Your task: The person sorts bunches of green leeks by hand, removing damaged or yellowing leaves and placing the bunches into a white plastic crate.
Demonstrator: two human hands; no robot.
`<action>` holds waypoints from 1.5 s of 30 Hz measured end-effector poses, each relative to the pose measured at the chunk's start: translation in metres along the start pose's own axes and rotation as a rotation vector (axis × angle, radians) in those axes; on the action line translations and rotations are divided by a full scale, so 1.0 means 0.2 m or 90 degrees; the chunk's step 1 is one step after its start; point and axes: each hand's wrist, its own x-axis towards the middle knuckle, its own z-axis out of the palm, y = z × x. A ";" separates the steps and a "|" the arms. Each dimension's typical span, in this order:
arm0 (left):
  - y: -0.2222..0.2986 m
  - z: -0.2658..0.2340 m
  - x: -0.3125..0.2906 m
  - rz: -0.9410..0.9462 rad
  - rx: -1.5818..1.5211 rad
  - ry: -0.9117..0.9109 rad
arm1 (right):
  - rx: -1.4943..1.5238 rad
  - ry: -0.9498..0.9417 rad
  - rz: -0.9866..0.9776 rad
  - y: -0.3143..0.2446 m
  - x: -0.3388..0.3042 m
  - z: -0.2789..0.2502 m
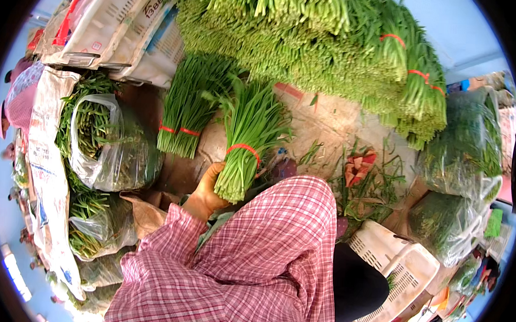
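My left hand (206,192) is closed around the lower stalks of a bunch of long-leaved greens (238,174), held tilted in front of my knee. A red band circles this bunch, its cut ends toward me and its leaves pointing away. Just beyond, to the left, lie banded bunches (185,114) of the same greens. At the bottom edge, beside the white crate (394,276), a small skin-coloured patch shows below my plaid sleeve; it may be my right hand, but no fingers can be made out.
A large heap of greens (308,59) rises at the back. Clear plastic bags of greens (117,149) stand on the left, more bags (463,141) on the right. Upright white crates (119,34) stand far left. Loose leaves and a red scrap (358,168) litter the floor sheet.
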 end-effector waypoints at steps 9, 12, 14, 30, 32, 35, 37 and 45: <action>-0.30 0.72 -0.32 0.216 0.521 -0.193 | 0.503 0.157 -0.568 -1.23 -0.12 -0.50; -0.50 0.98 -0.37 0.398 0.736 -0.134 | 0.613 -0.121 -0.726 -1.72 -0.27 -0.59; -0.64 1.02 -0.35 0.581 0.909 -0.090 | 0.675 -0.226 -0.821 -1.98 -0.30 -0.66; -1.18 0.99 0.19 -0.064 0.553 -0.371 | 1.041 -0.185 -0.519 -1.66 0.01 -0.54; -1.21 0.88 0.33 0.019 0.532 -0.337 | 0.803 0.136 -0.426 -1.59 0.04 -0.57; -1.25 0.87 0.35 0.059 0.515 -0.224 | 0.828 0.325 -0.546 -1.49 0.14 -0.62; -1.29 0.85 0.36 0.091 0.544 -0.169 | 0.736 0.452 -0.683 -1.53 0.05 -0.72; -1.38 0.84 0.36 0.167 0.693 -0.260 | 0.120 0.637 -0.883 -1.72 0.18 -0.85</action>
